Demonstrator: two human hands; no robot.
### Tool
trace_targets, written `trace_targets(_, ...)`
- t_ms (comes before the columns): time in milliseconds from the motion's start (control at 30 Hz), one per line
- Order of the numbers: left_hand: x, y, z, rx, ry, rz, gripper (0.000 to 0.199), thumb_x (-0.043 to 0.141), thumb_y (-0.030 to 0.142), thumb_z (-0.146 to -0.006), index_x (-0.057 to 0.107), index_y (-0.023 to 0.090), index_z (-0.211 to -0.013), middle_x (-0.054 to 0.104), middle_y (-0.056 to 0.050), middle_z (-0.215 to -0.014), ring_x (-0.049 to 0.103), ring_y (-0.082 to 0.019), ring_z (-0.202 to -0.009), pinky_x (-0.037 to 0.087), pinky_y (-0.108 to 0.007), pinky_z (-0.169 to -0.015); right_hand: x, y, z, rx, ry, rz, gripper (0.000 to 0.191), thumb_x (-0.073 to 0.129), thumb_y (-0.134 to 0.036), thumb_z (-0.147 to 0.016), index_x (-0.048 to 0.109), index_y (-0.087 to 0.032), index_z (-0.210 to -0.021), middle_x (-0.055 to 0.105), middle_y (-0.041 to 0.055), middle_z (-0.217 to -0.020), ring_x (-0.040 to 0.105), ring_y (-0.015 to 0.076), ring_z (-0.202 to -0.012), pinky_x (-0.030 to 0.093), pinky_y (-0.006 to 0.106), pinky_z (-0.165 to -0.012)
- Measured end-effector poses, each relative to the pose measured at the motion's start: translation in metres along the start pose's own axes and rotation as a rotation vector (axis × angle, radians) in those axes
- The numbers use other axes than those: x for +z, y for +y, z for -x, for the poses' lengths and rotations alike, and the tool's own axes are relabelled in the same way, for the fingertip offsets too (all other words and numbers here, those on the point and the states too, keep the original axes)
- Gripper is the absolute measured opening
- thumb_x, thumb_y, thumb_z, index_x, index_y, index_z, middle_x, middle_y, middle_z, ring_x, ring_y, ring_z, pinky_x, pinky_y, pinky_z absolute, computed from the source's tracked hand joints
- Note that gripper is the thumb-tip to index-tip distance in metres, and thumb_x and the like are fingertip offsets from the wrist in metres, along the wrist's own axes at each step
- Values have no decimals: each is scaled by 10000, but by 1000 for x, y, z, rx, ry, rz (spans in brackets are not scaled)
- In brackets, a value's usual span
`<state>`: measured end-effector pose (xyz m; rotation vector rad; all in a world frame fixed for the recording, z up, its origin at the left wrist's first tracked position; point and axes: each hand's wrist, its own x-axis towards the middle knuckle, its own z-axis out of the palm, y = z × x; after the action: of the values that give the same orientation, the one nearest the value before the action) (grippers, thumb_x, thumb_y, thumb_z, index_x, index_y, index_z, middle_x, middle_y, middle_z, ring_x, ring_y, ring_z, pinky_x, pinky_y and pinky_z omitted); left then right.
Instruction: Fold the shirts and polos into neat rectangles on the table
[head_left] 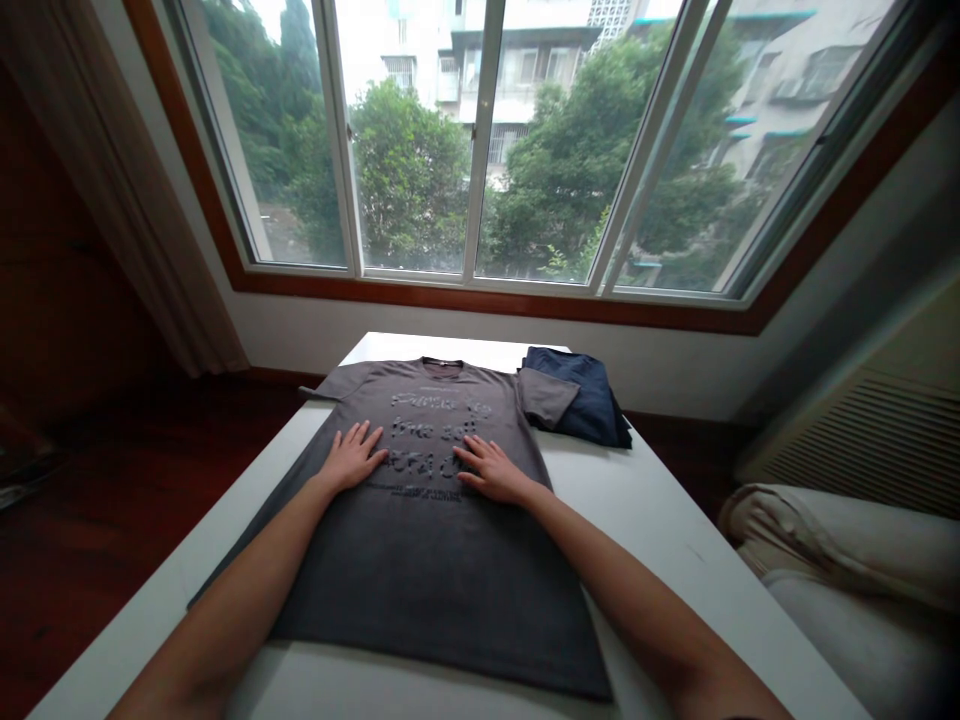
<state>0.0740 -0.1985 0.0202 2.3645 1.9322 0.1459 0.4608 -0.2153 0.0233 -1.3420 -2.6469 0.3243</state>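
A dark grey T-shirt [435, 570] lies spread out, print side up, with its collar towards the window and its hem nearest me. My left hand [352, 457] rests flat on the left of the chest, fingers apart, beside the raised lettering. On the right side of the lettering, my right hand [495, 470] also lies flat with its fingers spread. Neither hand grips the fabric. The shirt's left sleeve pokes past the table edge, while its right sleeve overlaps a folded dark navy garment [592, 400].
The white table [637, 530] carries the shirt and the navy garment. Behind it is a wide window with a brown wooden frame [495, 305]. A curtain [150, 200] hangs at left. Rolled pale bedding or cushions [847, 540] sit to the right, near a slatted panel [892, 420].
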Motion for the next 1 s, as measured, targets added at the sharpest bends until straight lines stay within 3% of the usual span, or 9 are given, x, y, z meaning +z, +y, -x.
trace_targets(200,4,-34,-8,-132,63,-42,702,274,624,-1062,370,237,-1641,241,-130,-1729,215,-342,-1591,192,-569,-1249,-7,35,1,254,18,54,714,336,-670,-1053,336,-283,-1653,186,90,-1743,141,310,-1610,115,517,-1285)
trace_targets(333,8,-42,-11,-142,86,-52,719,271,640,-1057,389,224,-1631,275,-141,-1717,247,-347,-1579,210,-539,-1248,-11,47,2,381,84,97,703,351,-632,-1061,327,-261,-1657,173,120,-1743,143,325,-1608,160,521,-1269)
trace_targets(600,11,-42,-12,-139,86,-53,718,277,645,-1054,395,229,-1627,285,-135,-1714,249,-345,-1578,213,-533,-1244,-2,1,0,82,9,51,767,278,-744,-1030,272,-322,-1671,113,66,-1757,58,299,-1622,78,517,-1289)
trace_targets(700,9,-41,-11,-143,84,-59,700,290,629,-1057,401,233,-1624,295,-128,-1712,258,-340,-1574,220,-520,-1242,-2,8,-1,126,-15,51,768,271,-748,-1028,286,-322,-1667,139,62,-1753,90,307,-1618,85,512,-1288)
trace_targets(900,6,-39,-10,-152,82,-58,679,307,607,-1061,413,233,-1617,303,-129,-1708,284,-339,-1564,241,-516,-1236,-9,46,2,364,52,122,725,316,-674,-1051,330,-275,-1656,187,108,-1740,147,325,-1608,151,526,-1272)
trace_targets(1000,8,-40,-12,-152,90,-56,678,312,611,-1058,421,235,-1612,315,-130,-1703,291,-341,-1559,242,-519,-1235,-10,41,4,308,73,142,728,337,-672,-1048,333,-271,-1655,185,116,-1739,139,325,-1610,136,538,-1276)
